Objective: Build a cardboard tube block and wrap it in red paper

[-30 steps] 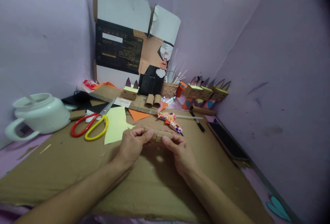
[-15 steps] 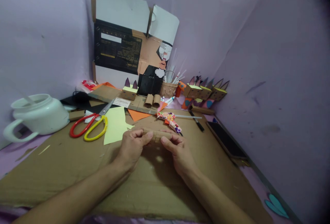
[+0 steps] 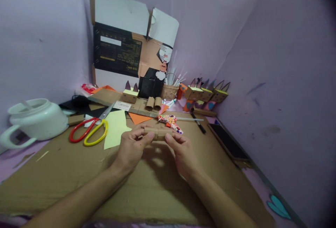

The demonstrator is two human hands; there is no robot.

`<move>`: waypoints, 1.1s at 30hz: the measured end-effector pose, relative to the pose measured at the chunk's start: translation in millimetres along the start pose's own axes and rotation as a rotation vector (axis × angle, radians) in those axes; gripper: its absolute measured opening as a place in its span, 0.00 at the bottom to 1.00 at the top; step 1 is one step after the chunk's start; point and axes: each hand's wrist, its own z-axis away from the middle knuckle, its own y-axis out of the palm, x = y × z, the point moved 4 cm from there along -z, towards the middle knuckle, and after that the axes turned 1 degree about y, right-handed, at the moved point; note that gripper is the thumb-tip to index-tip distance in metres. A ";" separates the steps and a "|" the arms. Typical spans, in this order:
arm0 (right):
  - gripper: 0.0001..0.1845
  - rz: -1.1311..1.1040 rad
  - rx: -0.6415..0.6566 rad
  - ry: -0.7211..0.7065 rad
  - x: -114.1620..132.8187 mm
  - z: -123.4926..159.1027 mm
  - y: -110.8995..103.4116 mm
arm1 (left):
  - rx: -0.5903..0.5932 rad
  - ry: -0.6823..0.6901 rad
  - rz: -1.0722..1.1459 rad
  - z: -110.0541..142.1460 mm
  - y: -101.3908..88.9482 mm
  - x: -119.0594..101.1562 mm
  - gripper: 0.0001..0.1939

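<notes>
Between my two hands is a small folded piece of brown cardboard (image 3: 158,134), held just above the cardboard sheet (image 3: 126,189). My left hand (image 3: 133,147) pinches its left end, thumb in front and fingers behind. At the right end, my right hand (image 3: 182,151) grips it the same way. A crease or seam runs across the piece's middle. Just behind the hands lies a glue gun (image 3: 169,120) with a colourful pattern and a clear glue stick. Pale yellow paper (image 3: 114,130) lies to the left, beside scissors (image 3: 90,135) with one red and one yellow handle.
A white pot (image 3: 39,119) stands at far left. Several cardboard animal heads with ears (image 3: 194,92) line the back right. Two short cardboard tubes (image 3: 150,104) stand near a basket of markers (image 3: 170,91). A black pen (image 3: 198,123) and a phone (image 3: 228,141) lie at right.
The cardboard piece has turned a little in my hands, so more of its front face shows. Both hands keep their hold. The camera view has shifted slightly.
</notes>
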 end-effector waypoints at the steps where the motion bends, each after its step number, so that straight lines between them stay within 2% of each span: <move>1: 0.10 -0.006 -0.014 0.015 0.7 -0.2 -0.4 | -0.004 0.037 -0.042 -0.5 -0.7 -2.3 0.05; 7: 0.14 -0.021 -0.089 0.084 -2.5 -0.1 -3.6 | 0.009 0.129 -0.169 -0.9 0.0 -8.2 0.06; 13: 0.12 0.117 -0.060 -0.042 4.6 1.2 -1.1 | -0.012 0.135 -0.146 -3.4 -0.8 -4.7 0.05; 18: 0.09 0.163 -0.033 -0.113 4.9 2.4 0.2 | -0.013 -0.047 0.055 -7.1 -4.1 11.4 0.07; 23: 0.08 0.272 -0.128 -0.263 3.9 4.5 -4.2 | 0.027 -0.119 0.166 -7.2 0.4 10.3 0.09; 28: 0.20 0.259 -0.125 -0.355 7.1 8.6 -4.0 | 0.080 -0.178 0.376 -8.7 5.6 6.8 0.07; 31: 0.21 0.320 -0.120 -0.452 11.0 13.1 -3.5 | 0.149 -0.237 0.520 -9.7 8.1 6.3 0.03; 33: 0.25 0.353 -0.109 -0.524 12.8 16.4 -3.0 | 0.154 -0.309 0.608 -9.7 8.8 6.9 0.05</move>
